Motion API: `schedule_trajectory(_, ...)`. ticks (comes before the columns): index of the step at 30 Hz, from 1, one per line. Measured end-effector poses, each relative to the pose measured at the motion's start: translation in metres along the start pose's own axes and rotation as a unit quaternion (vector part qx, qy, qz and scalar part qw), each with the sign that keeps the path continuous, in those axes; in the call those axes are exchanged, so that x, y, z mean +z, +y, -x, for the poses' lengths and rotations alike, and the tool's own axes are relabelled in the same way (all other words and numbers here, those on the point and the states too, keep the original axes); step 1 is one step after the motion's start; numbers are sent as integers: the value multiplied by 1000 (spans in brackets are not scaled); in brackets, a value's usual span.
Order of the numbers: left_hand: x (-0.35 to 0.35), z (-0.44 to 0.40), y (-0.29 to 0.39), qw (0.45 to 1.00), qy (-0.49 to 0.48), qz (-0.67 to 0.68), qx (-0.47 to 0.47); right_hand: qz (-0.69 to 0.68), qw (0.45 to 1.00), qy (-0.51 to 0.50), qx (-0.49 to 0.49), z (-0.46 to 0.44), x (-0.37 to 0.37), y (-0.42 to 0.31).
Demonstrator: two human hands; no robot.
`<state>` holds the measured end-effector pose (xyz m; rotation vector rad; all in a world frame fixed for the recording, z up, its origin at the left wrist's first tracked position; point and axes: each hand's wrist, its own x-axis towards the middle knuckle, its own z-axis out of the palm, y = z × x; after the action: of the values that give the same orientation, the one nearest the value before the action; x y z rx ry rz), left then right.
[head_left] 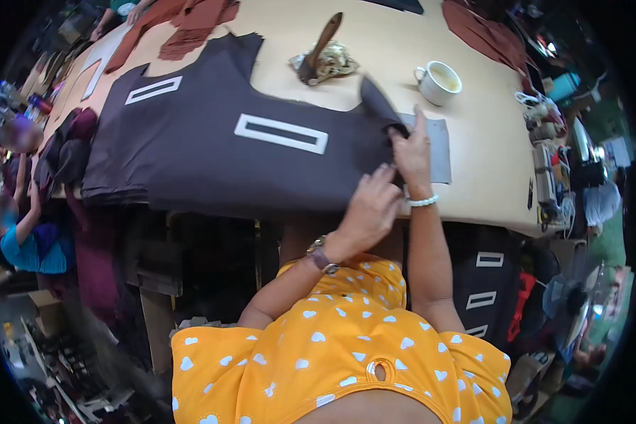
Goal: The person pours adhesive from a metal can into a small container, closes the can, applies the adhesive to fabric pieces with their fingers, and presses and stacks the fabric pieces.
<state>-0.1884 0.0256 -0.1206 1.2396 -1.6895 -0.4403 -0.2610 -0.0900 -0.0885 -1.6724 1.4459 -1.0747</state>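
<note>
Dark fabric [212,169] lies in layers over the table's front part, with a white rectangular frame-shaped piece [281,133] on its middle and another [153,90] at its left. At the fabric's right end my right hand [411,152] grips the dark edge, which is lifted and folded up. My left hand [372,205] is just left of it, at the front right edge of the fabric, its fingers bent and slightly blurred; whether it pinches the cloth is unclear. A grey flat piece [438,150] lies beyond my right hand, partly hidden by it.
A cup [439,83] and a brush [321,49] on a crumpled bundle [338,62] stand behind the fabric. Rust-coloured cloth [484,35] lies at the back right. Co-workers are at the left [39,244] and back left. Dark cloth with white frames [482,283] hangs below the table's right.
</note>
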Motion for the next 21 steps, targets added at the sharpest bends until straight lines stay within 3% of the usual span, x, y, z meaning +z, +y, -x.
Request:
schedule_trajectory(1,11,-1,6,999,-41,21,23,36,998,32,-45,-13,-15,32)
schedule_trajectory(4,11,-12,30,995,-61,50,54,86,993,51,-60,-25,-70,55)
schedule_trajectory(6,-5,-19,24,997,-66,-16,46,117,984,59,-122,-31,-97,73)
schedule_trajectory(11,-37,-25,-29,968,-69,-240,-9,141,981,45,-122,-49,-139,99)
schedule_trajectory(14,-49,-25,-42,951,-94,-291,-41,152,980,56,-113,-62,-152,111)
schedule_trajectory(17,-50,-25,-53,939,-102,-321,-63,288,954,73,-34,-71,-158,108)
schedule_trajectory(21,-49,-24,-57,939,-98,-321,-68,355,887,176,-237,-97,-157,108)
